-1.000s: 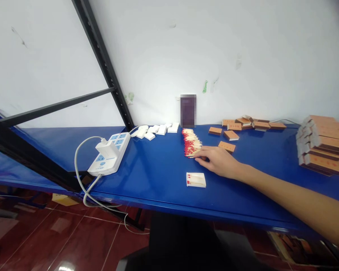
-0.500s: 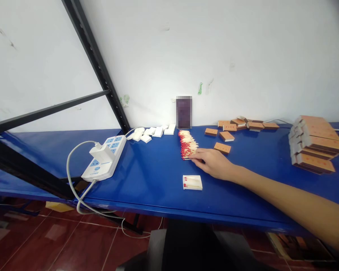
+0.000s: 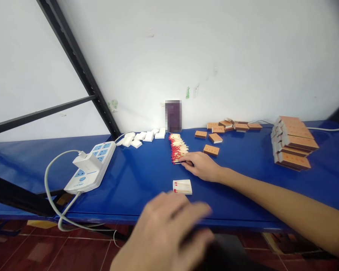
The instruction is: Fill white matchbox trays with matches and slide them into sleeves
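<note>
My right hand point(image 3: 202, 165) is at the near end of a pile of red-tipped matches point(image 3: 179, 148), its thumb and forefinger pinched on a match whose red head points left. Close to the table's front edge lies a white matchbox tray point(image 3: 188, 184) with a few matches in it. My left hand point(image 3: 166, 229) is raised low in the view, in front of the tray and partly covering its near edge. Its fingers are bent and apart, blurred by motion, and I see nothing in them.
White matchbox trays point(image 3: 149, 136) lie to the left of the pile, orange matchbox sleeves point(image 3: 211, 150) to the right. Stacked matchboxes point(image 3: 295, 141) stand farther right. A power strip point(image 3: 92, 167) with a plug and cable lies left, beside a black rack post point(image 3: 81, 71).
My left hand has come into view from below. My right hand stays at the pile's near end. The whole scene has shifted left as the head turned.
</note>
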{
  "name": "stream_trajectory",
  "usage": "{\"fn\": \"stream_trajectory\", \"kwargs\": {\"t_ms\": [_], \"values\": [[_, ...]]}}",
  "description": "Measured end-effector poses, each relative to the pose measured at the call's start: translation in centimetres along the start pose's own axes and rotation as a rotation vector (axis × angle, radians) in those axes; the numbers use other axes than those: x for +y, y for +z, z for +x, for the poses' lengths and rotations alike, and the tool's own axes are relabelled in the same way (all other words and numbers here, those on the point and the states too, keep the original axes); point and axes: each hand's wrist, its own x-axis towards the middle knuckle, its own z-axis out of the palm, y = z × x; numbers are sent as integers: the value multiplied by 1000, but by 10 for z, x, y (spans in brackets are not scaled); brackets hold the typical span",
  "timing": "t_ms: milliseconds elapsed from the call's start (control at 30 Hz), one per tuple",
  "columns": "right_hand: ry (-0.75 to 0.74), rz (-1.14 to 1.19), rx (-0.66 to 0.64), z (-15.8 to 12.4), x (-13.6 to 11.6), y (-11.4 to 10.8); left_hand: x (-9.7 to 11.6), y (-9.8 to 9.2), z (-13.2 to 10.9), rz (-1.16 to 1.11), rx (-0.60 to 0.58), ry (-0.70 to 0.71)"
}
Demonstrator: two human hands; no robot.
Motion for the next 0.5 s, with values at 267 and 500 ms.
{"fn": "stream_trajectory", "kwargs": {"t_ms": [267,500], "values": [[-43,77,81,-5,2,-3,-56,5,22,110,1,-230],[28,-99,29,-8,0,-11,-58,17,23,155,19,-182]]}}
